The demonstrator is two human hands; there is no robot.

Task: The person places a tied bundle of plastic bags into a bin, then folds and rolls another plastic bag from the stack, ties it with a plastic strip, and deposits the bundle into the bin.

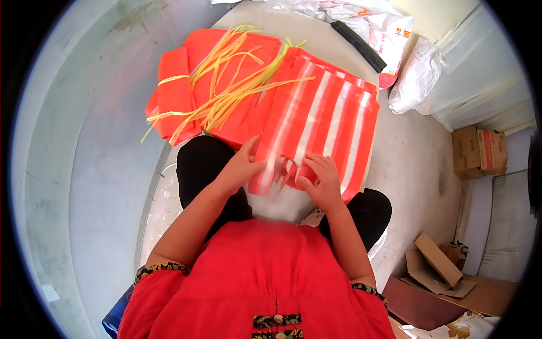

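A stack of red-and-white striped plastic bags (324, 107) lies flat on the table in front of me. My left hand (241, 168) rests at the near left edge of the stack, thumb and forefinger spread apart. At the near edge, my right hand (323, 179) has its fingers and thumb curled round a bunched bit of red plastic. Between the hands, a strip of the top bag is lifted and smeared by motion. Yellow plastic ties (226, 99) lie loose to the left, across folded red plastic bags (212, 56).
A black bar-shaped object (358, 46) lies at the table's far end, beside white printed sacks (389, 31). A white plastic bundle (416, 76) is on the right. Cardboard boxes (479, 151) stand by the right wall, and opened cardboard (437, 263) lies lower right.
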